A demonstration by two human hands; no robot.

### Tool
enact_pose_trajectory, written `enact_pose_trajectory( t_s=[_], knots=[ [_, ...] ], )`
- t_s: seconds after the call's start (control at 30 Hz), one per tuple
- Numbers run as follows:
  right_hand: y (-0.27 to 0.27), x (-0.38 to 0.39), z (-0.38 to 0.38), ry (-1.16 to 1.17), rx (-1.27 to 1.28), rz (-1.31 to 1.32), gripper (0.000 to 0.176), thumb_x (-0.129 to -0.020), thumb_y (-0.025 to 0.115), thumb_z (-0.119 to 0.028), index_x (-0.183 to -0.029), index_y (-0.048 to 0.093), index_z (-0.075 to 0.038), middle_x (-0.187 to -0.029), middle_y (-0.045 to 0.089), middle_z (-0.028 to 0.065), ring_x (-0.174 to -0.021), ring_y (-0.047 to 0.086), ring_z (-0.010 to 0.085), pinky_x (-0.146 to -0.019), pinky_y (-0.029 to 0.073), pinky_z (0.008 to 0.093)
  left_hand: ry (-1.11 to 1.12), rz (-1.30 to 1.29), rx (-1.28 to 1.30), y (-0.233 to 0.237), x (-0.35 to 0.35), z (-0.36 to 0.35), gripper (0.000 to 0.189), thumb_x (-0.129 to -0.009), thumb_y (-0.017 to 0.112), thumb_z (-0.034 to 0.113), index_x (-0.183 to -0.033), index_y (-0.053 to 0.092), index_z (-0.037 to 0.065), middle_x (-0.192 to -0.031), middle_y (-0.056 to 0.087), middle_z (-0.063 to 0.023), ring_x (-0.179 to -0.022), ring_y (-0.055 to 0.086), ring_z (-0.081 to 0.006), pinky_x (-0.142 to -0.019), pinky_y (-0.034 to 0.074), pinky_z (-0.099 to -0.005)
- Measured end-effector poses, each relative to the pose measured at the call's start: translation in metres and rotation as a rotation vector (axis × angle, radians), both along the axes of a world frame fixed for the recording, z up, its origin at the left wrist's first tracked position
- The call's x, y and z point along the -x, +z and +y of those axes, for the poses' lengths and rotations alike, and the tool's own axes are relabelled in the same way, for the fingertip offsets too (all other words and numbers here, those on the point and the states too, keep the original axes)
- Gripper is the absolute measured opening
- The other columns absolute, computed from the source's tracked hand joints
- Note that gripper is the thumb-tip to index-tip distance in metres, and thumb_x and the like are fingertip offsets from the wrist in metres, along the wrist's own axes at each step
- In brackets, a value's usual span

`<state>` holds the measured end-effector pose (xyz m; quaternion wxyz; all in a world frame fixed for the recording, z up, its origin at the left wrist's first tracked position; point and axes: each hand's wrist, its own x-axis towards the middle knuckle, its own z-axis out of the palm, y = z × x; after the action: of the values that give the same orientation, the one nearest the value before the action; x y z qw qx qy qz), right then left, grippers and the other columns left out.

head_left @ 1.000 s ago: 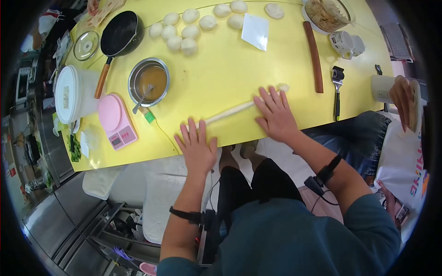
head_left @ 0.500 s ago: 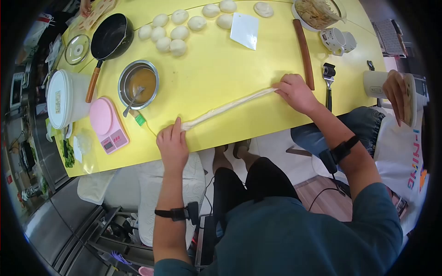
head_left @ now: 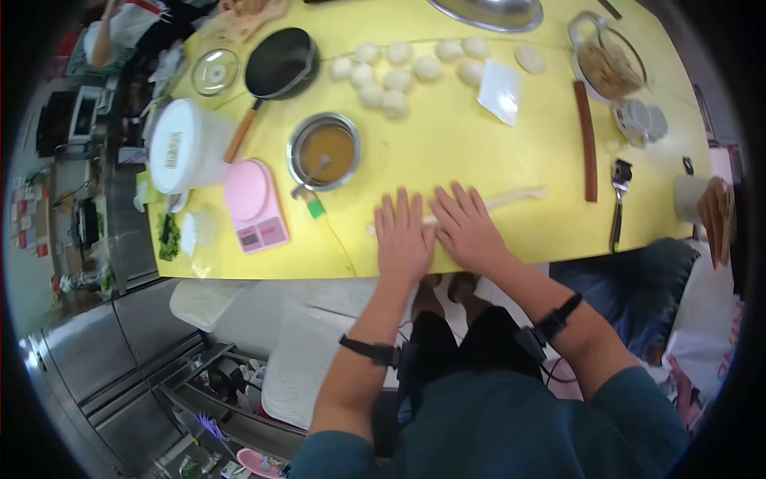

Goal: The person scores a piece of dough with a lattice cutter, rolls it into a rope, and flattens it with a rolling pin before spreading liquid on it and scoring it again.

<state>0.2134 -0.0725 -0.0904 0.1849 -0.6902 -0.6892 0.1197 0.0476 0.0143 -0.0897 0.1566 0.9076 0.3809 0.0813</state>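
Observation:
A long rope of pale dough (head_left: 515, 195) lies on the yellow table (head_left: 447, 152). My left hand (head_left: 402, 235) rests flat on its left part, fingers stretched out and pointing away from me. Close beside it, my right hand (head_left: 469, 227) also presses flat on the dough, its fingers spread. Only a short end shows left of my left hand, while a longer piece sticks out to the right. The stretch under both palms is hidden.
Several dough balls (head_left: 397, 80) sit at the back beside a white scraper (head_left: 500, 93). Leftward are a steel bowl (head_left: 295, 152) of brown liquid, a pink scale (head_left: 259, 203), a frying pan (head_left: 279, 60) and a white tub (head_left: 191, 152). A rolling pin (head_left: 586, 144) and peeler-like tool (head_left: 619, 191) lie right.
Both hands have let go of the dough rope's ends and come together flat on top of it. The rope now lies on the table, and the view has shifted.

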Motion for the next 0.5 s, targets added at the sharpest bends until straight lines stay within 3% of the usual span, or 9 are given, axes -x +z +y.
enact_pose_trajectory(
  t_s=[0.1, 0.17, 0.37, 0.47, 0.5],
  knots=[
    [0.006, -0.002, -0.043, 0.042, 0.097, -0.008, 0.063, -0.099, 0.064, -0.033, -0.153, 0.050, -0.004, -0.165, 0.041, 0.0177, -0.156, 0.031, 0.0445, -0.127, 0.021, 0.0635, -0.008, 0.018, 0.099, 0.001, 0.041, -0.045, 0.073, -0.098, 0.066, 0.037, -0.161, 0.043, 0.007, -0.168, 0.033, -0.0270, -0.155, 0.025, -0.0532, -0.125, 0.016, -0.0677],
    [0.011, -0.006, -0.057, 0.081, 0.121, -0.007, 0.067, -0.097, 0.064, -0.032, -0.155, 0.047, -0.002, -0.166, 0.039, 0.0200, -0.156, 0.030, 0.0476, -0.126, 0.020, 0.0650, -0.006, 0.010, 0.073, 0.004, 0.039, -0.034, 0.073, -0.098, 0.066, 0.039, -0.161, 0.044, 0.008, -0.168, 0.033, -0.0267, -0.156, 0.025, -0.0527, -0.125, 0.016, -0.0675],
    [0.001, -0.037, 0.064, -0.172, 0.025, -0.223, 0.064, -0.104, 0.056, -0.039, -0.158, 0.047, -0.006, -0.167, 0.039, 0.0191, -0.157, 0.027, 0.0463, -0.129, 0.015, 0.0630, 0.101, -0.023, -0.101, -0.008, -0.002, 0.057, 0.067, -0.102, 0.058, 0.044, -0.159, 0.047, 0.009, -0.167, 0.038, -0.0226, -0.154, 0.029, -0.0497, -0.126, 0.015, -0.0680],
    [-0.002, -0.047, 0.046, -0.149, 0.038, -0.200, 0.066, -0.101, 0.060, -0.041, -0.157, 0.048, -0.009, -0.168, 0.037, 0.0207, -0.157, 0.025, 0.0479, -0.128, 0.014, 0.0655, 0.116, 0.066, -0.092, -0.002, 0.022, 0.028, 0.069, -0.102, 0.060, 0.045, -0.161, 0.046, 0.012, -0.169, 0.035, -0.0212, -0.157, 0.026, -0.0475, -0.126, 0.016, -0.0677],
    [0.001, -0.044, 0.022, -0.103, 0.057, -0.176, 0.068, -0.100, 0.062, -0.042, -0.157, 0.049, -0.009, -0.168, 0.037, 0.0209, -0.158, 0.024, 0.0482, -0.128, 0.014, 0.0663, 0.113, 0.024, -0.063, -0.005, 0.035, 0.012, 0.071, -0.100, 0.061, 0.045, -0.161, 0.045, 0.012, -0.168, 0.034, -0.0228, -0.155, 0.027, -0.0505, -0.124, 0.015, -0.0711]
  ],
)
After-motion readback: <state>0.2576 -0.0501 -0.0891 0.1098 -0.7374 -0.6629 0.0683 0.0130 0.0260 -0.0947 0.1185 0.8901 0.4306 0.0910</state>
